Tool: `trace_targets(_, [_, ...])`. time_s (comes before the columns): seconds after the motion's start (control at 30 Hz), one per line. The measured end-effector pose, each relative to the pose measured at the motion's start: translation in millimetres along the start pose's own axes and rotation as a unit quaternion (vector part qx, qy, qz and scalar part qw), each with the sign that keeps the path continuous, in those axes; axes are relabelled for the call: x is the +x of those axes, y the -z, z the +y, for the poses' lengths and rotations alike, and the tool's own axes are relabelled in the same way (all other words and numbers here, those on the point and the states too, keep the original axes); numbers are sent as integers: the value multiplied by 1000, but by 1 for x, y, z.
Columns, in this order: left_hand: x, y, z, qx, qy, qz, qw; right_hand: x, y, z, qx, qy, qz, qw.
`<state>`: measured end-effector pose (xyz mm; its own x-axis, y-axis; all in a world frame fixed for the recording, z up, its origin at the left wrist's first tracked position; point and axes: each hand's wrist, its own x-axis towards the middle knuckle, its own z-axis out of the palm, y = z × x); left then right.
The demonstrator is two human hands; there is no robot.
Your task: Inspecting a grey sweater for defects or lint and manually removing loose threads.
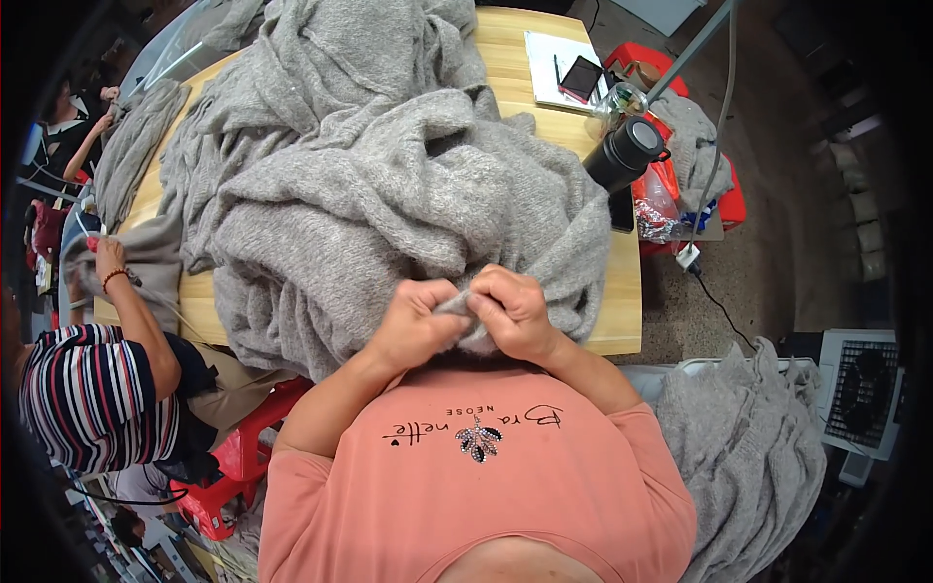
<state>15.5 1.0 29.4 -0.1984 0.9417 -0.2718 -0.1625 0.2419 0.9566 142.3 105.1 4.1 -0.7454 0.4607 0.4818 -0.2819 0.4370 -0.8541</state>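
A large heap of grey knitted fabric point(330, 204) covers most of the wooden table in front of me. At its near edge, close to my chest, both my hands pinch a small fold of the same knit. My left hand point(418, 321) is closed, thumb against the curled fingers, with the cloth running out toward the other hand. Right beside it, my right hand point(510, 309) grips the fold between thumb and bent fingers. The hands almost touch. What lies inside the fold, if anything, is hidden.
A black tumbler point(622, 155), a clear jar point(616, 109) and a phone on papers point(581, 80) stand along the table's point(614, 301) right side. More grey knit point(743, 457) is piled at lower right. On the left, a striped-shirted person point(107, 389) handles cloth near a red stool point(228, 476).
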Motion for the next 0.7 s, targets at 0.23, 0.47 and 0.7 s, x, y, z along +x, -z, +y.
trace_targets(0.23, [5, 3, -4, -57, -18, 23, 998, 1, 3, -2, 36, -69, 23, 997])
trace_targets(0.47, [8, 16, -7, -230, -22, 53, 972, 5, 30, 4, 35, -83, -112, 990])
trace_targets(0.7, [8, 28, -1, -294, -55, 94, 949, -25, 69, 27, 9, -190, -131, 973])
